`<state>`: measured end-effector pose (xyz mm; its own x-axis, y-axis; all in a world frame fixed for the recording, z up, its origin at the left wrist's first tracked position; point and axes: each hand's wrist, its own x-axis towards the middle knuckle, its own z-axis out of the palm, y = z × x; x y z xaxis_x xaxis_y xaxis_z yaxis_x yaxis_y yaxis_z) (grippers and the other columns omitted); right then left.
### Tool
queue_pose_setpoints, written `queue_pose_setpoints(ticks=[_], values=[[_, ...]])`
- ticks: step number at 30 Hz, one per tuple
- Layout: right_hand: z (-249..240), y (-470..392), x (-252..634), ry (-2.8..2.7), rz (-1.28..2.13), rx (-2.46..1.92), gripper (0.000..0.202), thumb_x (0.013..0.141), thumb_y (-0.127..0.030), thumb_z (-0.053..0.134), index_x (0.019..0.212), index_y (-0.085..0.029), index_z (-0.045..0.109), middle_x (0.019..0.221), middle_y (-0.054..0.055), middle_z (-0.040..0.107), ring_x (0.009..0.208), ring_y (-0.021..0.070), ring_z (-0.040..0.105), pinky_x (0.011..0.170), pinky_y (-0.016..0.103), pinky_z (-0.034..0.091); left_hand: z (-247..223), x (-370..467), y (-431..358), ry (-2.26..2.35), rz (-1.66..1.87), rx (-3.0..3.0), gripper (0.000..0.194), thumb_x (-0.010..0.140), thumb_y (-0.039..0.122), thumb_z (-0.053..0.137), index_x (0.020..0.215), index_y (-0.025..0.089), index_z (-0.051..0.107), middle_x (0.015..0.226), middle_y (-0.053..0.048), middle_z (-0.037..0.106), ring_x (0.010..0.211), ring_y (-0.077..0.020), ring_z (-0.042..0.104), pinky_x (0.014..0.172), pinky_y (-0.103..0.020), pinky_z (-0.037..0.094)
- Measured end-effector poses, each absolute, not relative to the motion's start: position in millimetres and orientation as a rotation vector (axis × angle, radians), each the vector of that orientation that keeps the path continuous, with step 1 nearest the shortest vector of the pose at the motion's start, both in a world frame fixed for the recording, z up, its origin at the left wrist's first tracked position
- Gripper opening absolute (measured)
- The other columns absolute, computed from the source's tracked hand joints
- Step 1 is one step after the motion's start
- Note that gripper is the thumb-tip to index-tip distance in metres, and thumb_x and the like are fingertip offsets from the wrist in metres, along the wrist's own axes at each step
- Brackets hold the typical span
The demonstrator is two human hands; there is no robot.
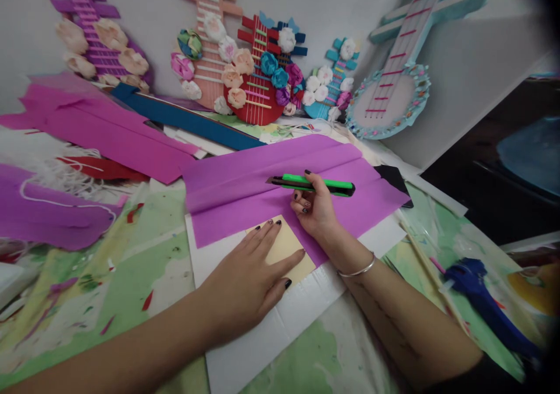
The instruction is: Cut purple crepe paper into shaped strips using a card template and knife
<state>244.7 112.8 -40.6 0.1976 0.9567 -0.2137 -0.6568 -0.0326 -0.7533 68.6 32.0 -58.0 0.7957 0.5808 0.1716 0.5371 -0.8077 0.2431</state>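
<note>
My left hand lies flat with its fingers spread on a pale yellow square, pressing it against the white board and the purple sheet. Held in my right hand is a green and black utility knife, its blade tip pointing left above the purple sheet. That sheet has long creases and covers the upper part of the board. A silver bracelet is on my right wrist.
Decorated guitar shapes lean on the wall behind. Magenta paper, a blue strip and white string lie at left. A blue glue gun, yellow tape roll and thin stick are at right.
</note>
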Motion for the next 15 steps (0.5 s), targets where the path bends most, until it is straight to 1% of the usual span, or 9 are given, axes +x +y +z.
queue_pose_setpoints(ticks=[8,12,15], values=[[-41.0,109.4,241.2,-0.559,1.345,-0.898,0.018,0.071,-0.028,0.064,0.062,-0.019,0.051,0.041,-0.003,0.052,0.034,0.0034,0.023,0.034,0.017,0.015,-57.5,69.0,32.3,0.884,0.367,2.789,0.05,0.093,0.03,0.047,0.142,0.035,0.042,0.159,-0.008,0.018,0.143,-0.0358,0.022,0.112,-0.056,0.028],[-41.2,108.8,240.7,-0.593,1.35,-0.893,0.017,0.071,-0.028,0.063,0.062,-0.019,0.051,0.04,-0.003,0.052,0.034,0.0038,0.023,0.034,0.018,0.015,-57.8,69.7,32.6,0.882,0.36,2.794,0.05,0.093,0.03,0.046,0.143,0.035,0.041,0.159,-0.01,0.019,0.143,-0.0365,0.022,0.112,-0.057,0.028],[-41.1,109.2,241.1,-0.593,1.354,-0.899,0.018,0.07,-0.029,0.063,0.062,-0.02,0.049,0.039,-0.003,0.051,0.034,0.0038,0.021,0.035,0.018,0.014,-58.8,69.4,32.8,0.881,0.369,2.795,0.051,0.093,0.03,0.046,0.143,0.036,0.04,0.16,-0.008,0.017,0.143,-0.0365,0.022,0.112,-0.057,0.027]])
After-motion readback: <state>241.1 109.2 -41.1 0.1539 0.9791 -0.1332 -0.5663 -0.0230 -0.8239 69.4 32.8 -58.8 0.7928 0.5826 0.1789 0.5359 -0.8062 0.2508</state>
